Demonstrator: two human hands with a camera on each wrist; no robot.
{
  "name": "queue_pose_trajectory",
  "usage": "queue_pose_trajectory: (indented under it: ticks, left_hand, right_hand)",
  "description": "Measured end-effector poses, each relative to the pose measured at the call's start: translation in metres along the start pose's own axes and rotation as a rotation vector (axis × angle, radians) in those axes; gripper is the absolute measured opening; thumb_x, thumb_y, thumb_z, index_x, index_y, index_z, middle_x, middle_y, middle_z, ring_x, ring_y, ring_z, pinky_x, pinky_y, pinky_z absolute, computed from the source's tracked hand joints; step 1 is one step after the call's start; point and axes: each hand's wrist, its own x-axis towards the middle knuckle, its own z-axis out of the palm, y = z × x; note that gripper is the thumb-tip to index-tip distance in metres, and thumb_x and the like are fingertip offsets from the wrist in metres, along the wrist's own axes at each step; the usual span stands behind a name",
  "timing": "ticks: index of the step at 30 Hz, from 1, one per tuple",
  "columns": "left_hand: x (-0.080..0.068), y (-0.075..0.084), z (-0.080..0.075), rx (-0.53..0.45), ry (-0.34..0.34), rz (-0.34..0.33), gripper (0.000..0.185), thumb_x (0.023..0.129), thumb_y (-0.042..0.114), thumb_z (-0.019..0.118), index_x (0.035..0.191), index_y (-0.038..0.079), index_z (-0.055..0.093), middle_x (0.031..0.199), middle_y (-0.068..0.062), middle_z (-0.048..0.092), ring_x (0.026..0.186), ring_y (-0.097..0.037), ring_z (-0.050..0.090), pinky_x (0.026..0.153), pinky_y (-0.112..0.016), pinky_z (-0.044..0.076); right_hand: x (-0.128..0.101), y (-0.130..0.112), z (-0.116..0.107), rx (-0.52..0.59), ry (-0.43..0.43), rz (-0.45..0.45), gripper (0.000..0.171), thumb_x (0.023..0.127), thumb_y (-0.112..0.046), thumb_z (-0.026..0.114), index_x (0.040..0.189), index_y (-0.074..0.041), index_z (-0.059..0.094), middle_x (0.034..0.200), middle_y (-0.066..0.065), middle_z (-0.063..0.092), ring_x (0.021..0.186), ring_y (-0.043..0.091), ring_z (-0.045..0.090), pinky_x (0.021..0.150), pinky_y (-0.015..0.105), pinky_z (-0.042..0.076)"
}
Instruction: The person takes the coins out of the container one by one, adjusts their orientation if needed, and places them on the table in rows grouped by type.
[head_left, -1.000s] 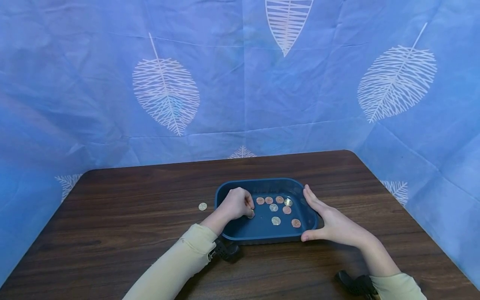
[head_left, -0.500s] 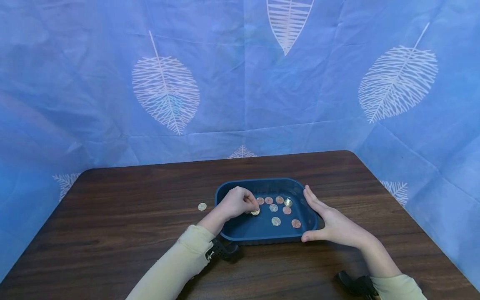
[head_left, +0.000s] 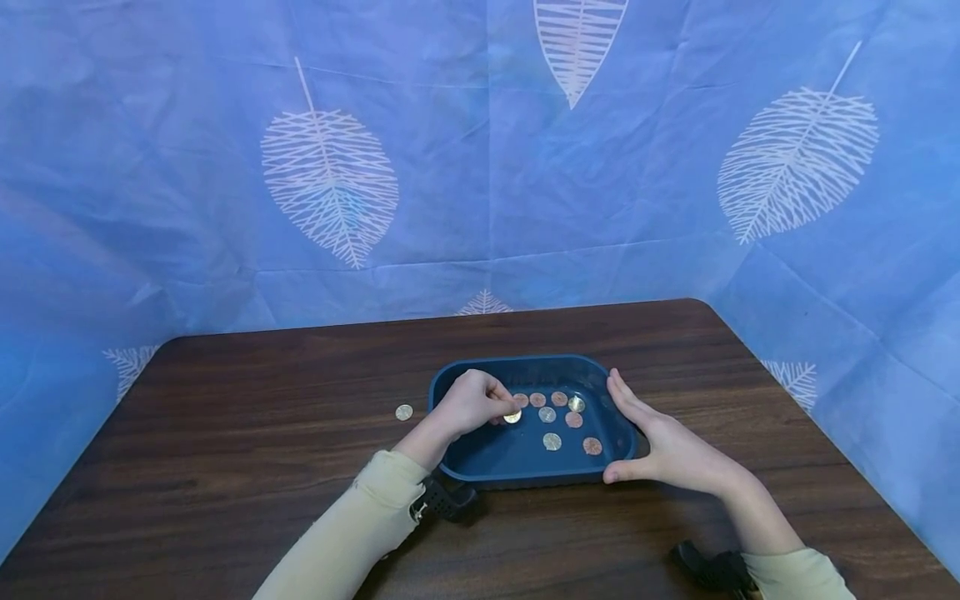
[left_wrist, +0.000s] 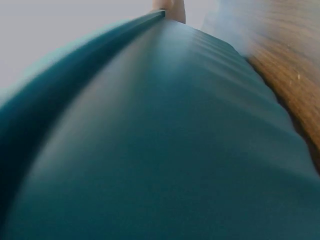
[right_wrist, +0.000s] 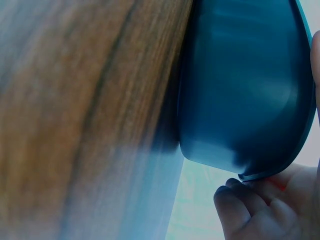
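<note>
A dark blue tray [head_left: 495, 462] lies on the brown table in the head view. My left hand [head_left: 472, 406] reaches over its left end and pinches a gold-coloured coin [head_left: 512, 417] low over the tray's floor. My right hand [head_left: 670, 450] grips the tray's right end, thumb at the near side and fingers at the far side. Several copper coins, one of them a copper coin [head_left: 592, 446] near the front, lie flat right of the left hand, with a silver coin [head_left: 552, 442] among them. The tray's outer wall [left_wrist: 165, 130] fills most of the left wrist view, hiding the left hand there.
A single coin [head_left: 404, 412] lies on the wooden table [head_left: 262, 417] left of the tray. Behind the table hangs a blue cloth [head_left: 450, 167] with white leaf prints. In the right wrist view, right-hand fingers [right_wrist: 235, 210] show below the tray's end.
My left hand has moved the gold-coloured coin slightly rightward and away from me, up toward the row of copper coins. The right hand and the tray have stayed in place.
</note>
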Motion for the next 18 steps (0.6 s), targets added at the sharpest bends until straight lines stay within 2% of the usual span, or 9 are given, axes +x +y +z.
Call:
queue_pose_trajectory:
  ticks: [5,12,15,18]
  left_hand:
    - [-0.002,0.002,-0.001,-0.034,0.025,0.028,0.016,0.090,0.013,0.067,0.081,0.002,0.074,0.068,-0.005,0.066,0.069,-0.027,0.066,0.065,-0.037,0.054]
    - [-0.001,0.002,-0.003,-0.085,0.030,0.111,0.014,0.092,0.014,0.065,0.088,0.004,0.075,0.073,-0.002,0.067,0.071,-0.025,0.063,0.067,-0.037,0.052]
    - [-0.004,0.003,-0.006,-0.114,0.019,0.135,0.013,0.093,0.012,0.064,0.092,0.005,0.075,0.077,-0.002,0.068,0.076,-0.028,0.063,0.072,-0.038,0.053]
    - [-0.009,0.002,-0.011,-0.129,0.007,0.161,0.013,0.092,0.010,0.063,0.094,0.003,0.074,0.079,-0.003,0.068,0.079,-0.034,0.063,0.072,-0.033,0.052]
  right_hand:
    - [0.000,0.000,-0.001,0.001,-0.001,-0.009,0.109,0.079,-0.035,0.078,0.154,-0.014,0.001,0.159,0.011,-0.005,0.138,0.048,0.014,0.097,0.064,0.033]
    - [0.000,0.003,0.000,0.013,0.013,-0.001,0.109,0.079,-0.034,0.078,0.154,-0.014,0.001,0.159,0.010,-0.004,0.139,0.046,0.014,0.096,0.063,0.034]
    - [0.000,0.006,0.001,0.015,0.016,0.004,0.109,0.079,-0.034,0.078,0.154,-0.014,0.001,0.159,0.011,-0.004,0.139,0.046,0.014,0.096,0.063,0.034]
    - [-0.001,0.007,0.003,0.017,0.019,0.001,0.110,0.079,-0.034,0.078,0.154,-0.014,0.000,0.159,0.012,-0.004,0.139,0.046,0.014,0.096,0.063,0.034]
